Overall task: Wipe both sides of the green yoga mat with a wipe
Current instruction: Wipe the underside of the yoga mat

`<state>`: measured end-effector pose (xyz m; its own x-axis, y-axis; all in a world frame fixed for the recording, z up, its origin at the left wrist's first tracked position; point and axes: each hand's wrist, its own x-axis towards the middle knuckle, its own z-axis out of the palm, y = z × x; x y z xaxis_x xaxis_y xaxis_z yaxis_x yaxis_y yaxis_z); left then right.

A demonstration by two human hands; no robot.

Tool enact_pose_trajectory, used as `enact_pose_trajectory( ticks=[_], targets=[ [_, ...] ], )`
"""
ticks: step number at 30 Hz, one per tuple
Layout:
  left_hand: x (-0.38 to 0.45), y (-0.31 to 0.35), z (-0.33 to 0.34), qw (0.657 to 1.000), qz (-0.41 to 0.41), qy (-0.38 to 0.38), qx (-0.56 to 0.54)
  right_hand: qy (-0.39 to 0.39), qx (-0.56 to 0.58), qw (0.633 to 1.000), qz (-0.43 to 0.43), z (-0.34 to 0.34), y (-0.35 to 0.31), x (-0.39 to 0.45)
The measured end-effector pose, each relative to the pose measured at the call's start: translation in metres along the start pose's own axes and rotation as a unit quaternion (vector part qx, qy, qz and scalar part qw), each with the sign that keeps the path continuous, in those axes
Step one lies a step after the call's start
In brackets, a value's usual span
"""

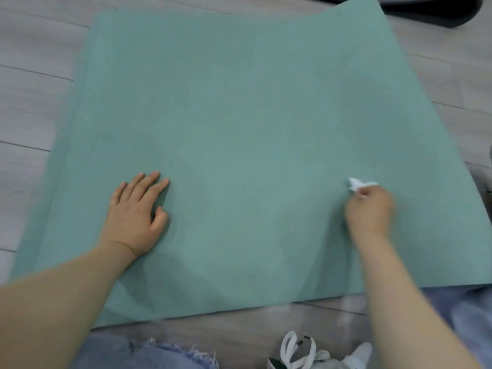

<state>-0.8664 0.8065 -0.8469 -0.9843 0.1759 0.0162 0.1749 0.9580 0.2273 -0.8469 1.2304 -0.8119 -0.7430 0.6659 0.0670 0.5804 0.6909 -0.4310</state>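
Green yoga mat (pixel 239 115): spread flat on a pale grey plank floor (pixel 32 107), filling most of the view; near edge lies just in front of the person's knees, far edge reaches the top of the frame, where its right corner curves up slightly; surface plain, one face up, faintly mottled with lighter and darker patches.

Left hand (pixel 135 211): palm down on the mat near its left side; fingers straight and close together, pointing away and a little to the right, thumb tucked beside the palm; pressing flat, holding nothing; bare forearm runs back to the lower left corner.

Right hand (pixel 370 209): on the right part of the mat, well apart from the left hand; fingers curled and pinching a wipe (pixel 359 184); the hand is blurred, so the exact finger placement cannot be told.

Wipe: small, white, crumpled; sticks out beyond the fingertips on the far side of the hand, at or just above the mat surface; contact cannot be told for certain.

Other items: blue denim with a frayed hem (pixel 170 352) at the bottom edge; a white shoe with white laces (pixel 306 352) on the floor beside it; a dark object (pixel 439 12) lying on the floor at the top right, just beyond the mat's far corner.
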Motion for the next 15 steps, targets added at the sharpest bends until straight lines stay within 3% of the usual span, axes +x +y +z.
enact_pose_trajectory(
  ticks=[3, 5, 6, 7, 8, 11, 13, 15],
  targets=[
    [-0.002, 0.001, 0.001, 1.000, 0.001, -0.005, 0.000, -0.074, 0.101, 0.972, -0.198, 0.040, -0.069, -0.103],
    [-0.002, -0.001, 0.001, 1.000, -0.001, -0.005, -0.001, -0.177, 0.105, 0.905, -0.371, 0.042, -0.086, -0.150],
    [-0.002, -0.002, 0.000, 1.000, -0.001, -0.006, -0.002, -0.215, 0.092, 0.873, -0.428, 0.037, -0.081, -0.146],
    [-0.002, -0.002, 0.000, 1.000, 0.001, -0.007, -0.002, -0.233, 0.073, 0.866, -0.436, 0.030, -0.066, -0.125],
    [-0.003, -0.002, -0.001, 1.000, 0.003, -0.007, -0.002, -0.227, 0.046, 0.886, -0.402, 0.019, -0.048, -0.098],
    [-0.002, -0.001, -0.001, 1.000, 0.005, -0.006, 0.000, -0.110, -0.030, 0.978, -0.175, -0.014, 0.019, -0.013],
    [0.000, -0.002, -0.002, 1.000, 0.002, -0.005, 0.001, -0.050, -0.020, 0.998, -0.035, -0.019, 0.029, -0.005],
    [-0.001, -0.003, -0.002, 1.000, 0.002, -0.006, 0.001, -0.028, 0.015, 0.999, -0.013, -0.001, -0.001, -0.040]
  ],
)
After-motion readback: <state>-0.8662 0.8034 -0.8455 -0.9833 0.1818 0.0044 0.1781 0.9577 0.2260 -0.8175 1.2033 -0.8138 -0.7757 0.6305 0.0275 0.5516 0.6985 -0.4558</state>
